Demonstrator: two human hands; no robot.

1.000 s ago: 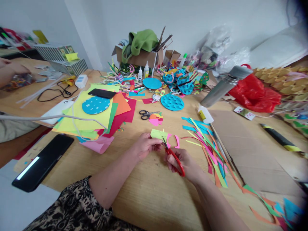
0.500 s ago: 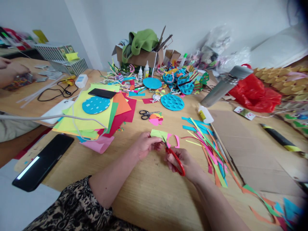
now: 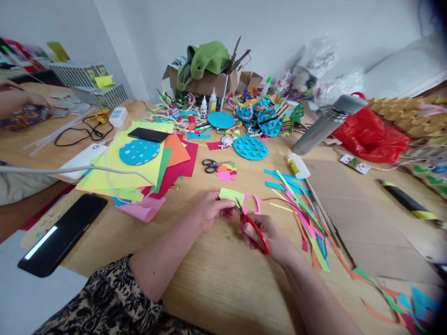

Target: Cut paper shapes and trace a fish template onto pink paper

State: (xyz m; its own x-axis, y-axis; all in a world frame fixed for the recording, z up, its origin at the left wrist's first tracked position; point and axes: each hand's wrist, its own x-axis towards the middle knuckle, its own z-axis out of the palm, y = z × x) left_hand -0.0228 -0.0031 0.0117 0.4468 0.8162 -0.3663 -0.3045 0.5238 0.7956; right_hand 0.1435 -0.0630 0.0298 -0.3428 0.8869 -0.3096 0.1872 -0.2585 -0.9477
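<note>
Between its thumb and fingers, my left hand [image 3: 211,210] pinches a small light-green piece of paper [image 3: 227,193]. My right hand [image 3: 267,236] is closed round the red handles of a pair of scissors [image 3: 256,232]. The scissors' blades meet the right part of the green paper. Just right of the paper lies a pink paper scrap [image 3: 257,204] with a curved cut-out. Beyond my hands are a pile of small coloured paper shapes [image 3: 226,176] and black-handled scissors [image 3: 210,165].
Coloured paper strips [image 3: 310,218] and a glue bottle [image 3: 297,166] lie to the right, beside a cardboard sheet [image 3: 352,209]. On the left are stacked paper sheets [image 3: 104,179], a cable and a black phone [image 3: 63,235]. A metal flask [image 3: 324,123] stands behind. Another person's hand [image 3: 26,102] shows far left.
My hands, the green paper and the scissors hold almost the same position. At the far left, the other person's hand has shifted slightly over a colourful item.
</note>
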